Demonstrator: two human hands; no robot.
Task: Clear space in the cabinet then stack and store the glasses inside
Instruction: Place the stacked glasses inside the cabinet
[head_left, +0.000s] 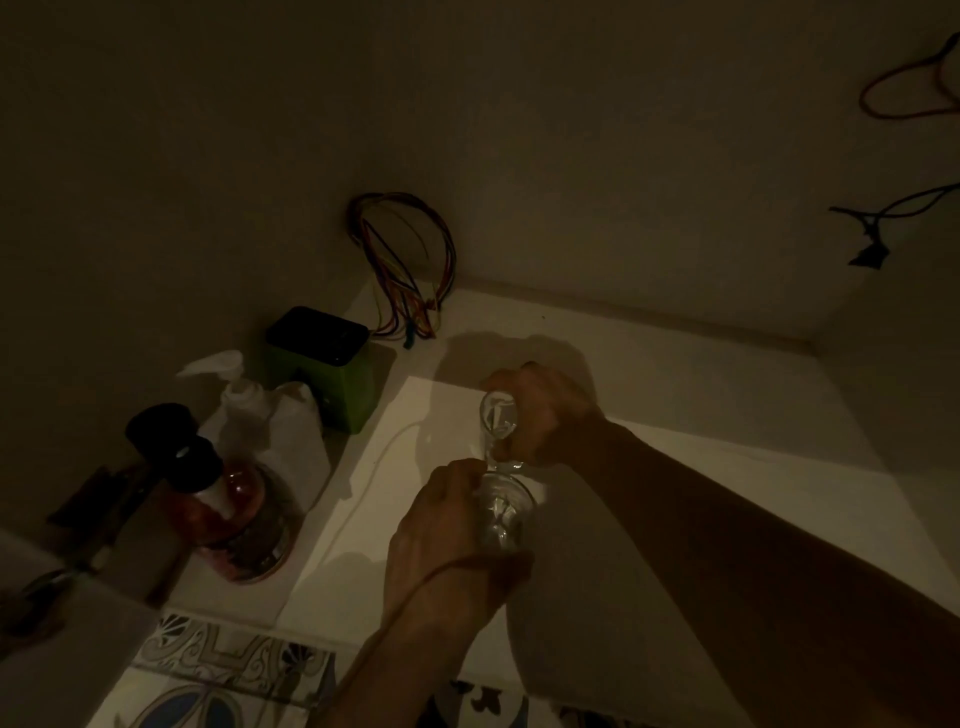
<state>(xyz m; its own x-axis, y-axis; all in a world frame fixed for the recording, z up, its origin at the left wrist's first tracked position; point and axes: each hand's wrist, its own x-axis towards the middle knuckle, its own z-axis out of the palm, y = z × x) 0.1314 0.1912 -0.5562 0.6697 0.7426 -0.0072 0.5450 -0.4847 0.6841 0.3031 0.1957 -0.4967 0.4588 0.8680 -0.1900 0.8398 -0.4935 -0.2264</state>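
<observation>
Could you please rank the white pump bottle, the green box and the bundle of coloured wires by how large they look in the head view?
1. white pump bottle, though it sits nearer the camera
2. green box
3. bundle of coloured wires, though it is farthest back, so its rank against the box is unsure

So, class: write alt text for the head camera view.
Inside a dim cabinet, the left hand and right hand each grip a clear glass, fitting one against the other. Bottles and a green box stand left.
</observation>
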